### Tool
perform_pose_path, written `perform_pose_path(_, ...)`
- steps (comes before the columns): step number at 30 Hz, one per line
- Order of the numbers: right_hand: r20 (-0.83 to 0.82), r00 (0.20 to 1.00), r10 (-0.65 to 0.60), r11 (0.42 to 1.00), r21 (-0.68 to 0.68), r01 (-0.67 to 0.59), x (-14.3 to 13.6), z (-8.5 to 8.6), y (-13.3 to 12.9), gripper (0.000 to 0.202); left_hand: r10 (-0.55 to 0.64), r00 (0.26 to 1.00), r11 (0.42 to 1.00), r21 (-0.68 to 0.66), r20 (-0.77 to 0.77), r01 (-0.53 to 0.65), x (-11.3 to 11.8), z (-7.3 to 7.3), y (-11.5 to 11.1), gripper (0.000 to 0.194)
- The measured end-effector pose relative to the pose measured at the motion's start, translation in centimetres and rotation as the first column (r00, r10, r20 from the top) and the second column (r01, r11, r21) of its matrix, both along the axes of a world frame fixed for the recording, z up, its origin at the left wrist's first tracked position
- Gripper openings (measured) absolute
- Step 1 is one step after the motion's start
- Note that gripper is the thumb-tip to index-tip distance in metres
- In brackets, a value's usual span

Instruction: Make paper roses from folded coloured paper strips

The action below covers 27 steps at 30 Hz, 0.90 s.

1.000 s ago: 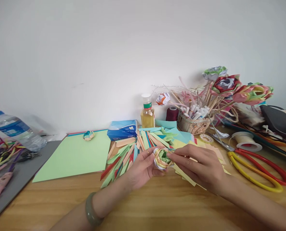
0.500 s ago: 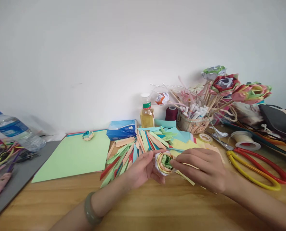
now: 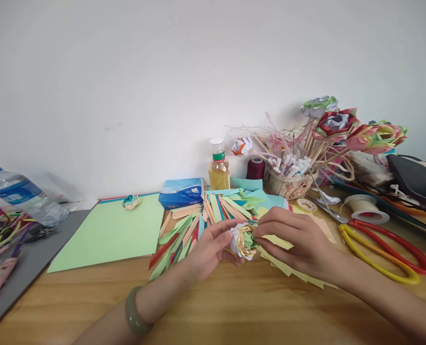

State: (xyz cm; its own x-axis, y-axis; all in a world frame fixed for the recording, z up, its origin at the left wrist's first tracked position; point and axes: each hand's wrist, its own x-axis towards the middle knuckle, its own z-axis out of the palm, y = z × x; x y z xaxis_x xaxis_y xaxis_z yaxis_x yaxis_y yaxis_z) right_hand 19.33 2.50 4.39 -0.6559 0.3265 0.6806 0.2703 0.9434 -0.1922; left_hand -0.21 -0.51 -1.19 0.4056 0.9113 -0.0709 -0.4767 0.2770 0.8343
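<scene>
A folded paper flower (image 3: pixel 242 241), white outside with yellow, peach and green layers within, is held above the wooden table. My left hand (image 3: pixel 213 247) grips it from the left, thumb in front and fingers behind and below. My right hand (image 3: pixel 295 239) pinches the green inner petals at the flower's right side with thumb and fingertips. Just behind the hands lie folded paper strips (image 3: pixel 187 230) in green, peach, red and blue. Yellow paper pieces (image 3: pixel 288 270) are fanned out under my right hand.
Green paper sheets (image 3: pixel 108 235) lie left, bearing a small paper flower (image 3: pixel 130 202). Behind stand a tissue pack (image 3: pixel 182 192), a bottle of yellow liquid (image 3: pixel 219 175) and a basket (image 3: pixel 288 186) with paper flowers. Large scissors (image 3: pixel 381 249) and a spool (image 3: pixel 366 209) are right.
The flower has tilted so its opening faces more to the right. My right hand has risen slightly and its fingers have shifted on the green petals, uncovering more yellow paper below.
</scene>
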Motion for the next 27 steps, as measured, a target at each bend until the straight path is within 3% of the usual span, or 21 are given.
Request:
perform_pose_path(7,0.112,0.993,0.025,0.945,0.322,-0.06,1.0,0.0,0.1,0.016,-0.142,0.988,0.989,-0.031,0.056,0.144,-0.3,-0.4,0.1,0.049)
perform_pose_path(12,0.157,0.983,0.09,0.786,0.596,-0.167,1.4,-0.3,0.3,0.016,-0.271,0.957,0.958,-0.07,0.105,0.279,-0.6,-0.4,0.2,0.042)
perform_pose_path(14,0.174,0.982,0.068,0.752,0.638,-0.165,1.5,-0.4,0.6,0.014,-0.253,0.964,0.964,-0.067,0.085,0.259,-0.5,-0.3,0.1,0.04)
perform_pose_path(17,0.114,0.993,-0.001,0.841,0.538,-0.061,1.4,-0.6,0.7,0.018,-0.094,0.996,0.995,-0.017,0.013,0.094,-0.3,0.2,0.1,0.037)
perform_pose_path(19,-0.037,0.997,-0.073,0.928,0.364,0.082,1.0,-0.6,0.6,0.016,0.012,1.0,1.0,0.022,-0.017,-0.011,0.0,0.6,0.0,0.042)
perform_pose_path(21,-0.138,0.983,-0.121,0.98,0.141,0.14,0.5,-0.6,0.2,0.011,0.072,0.997,0.996,0.053,-0.033,-0.071,0.2,0.8,0.0,0.051)
perform_pose_path(24,-0.118,0.988,-0.105,0.993,-0.06,0.098,-0.1,-0.8,-0.4,0.008,0.125,0.99,0.988,0.1,-0.064,-0.118,0.4,0.7,-0.1,0.052)
perform_pose_path(27,-0.056,0.993,-0.105,0.992,-0.08,0.1,-0.2,-1.4,-0.5,0.007,0.152,0.986,0.978,0.151,-0.06,-0.142,0.6,0.5,0.0,0.048)
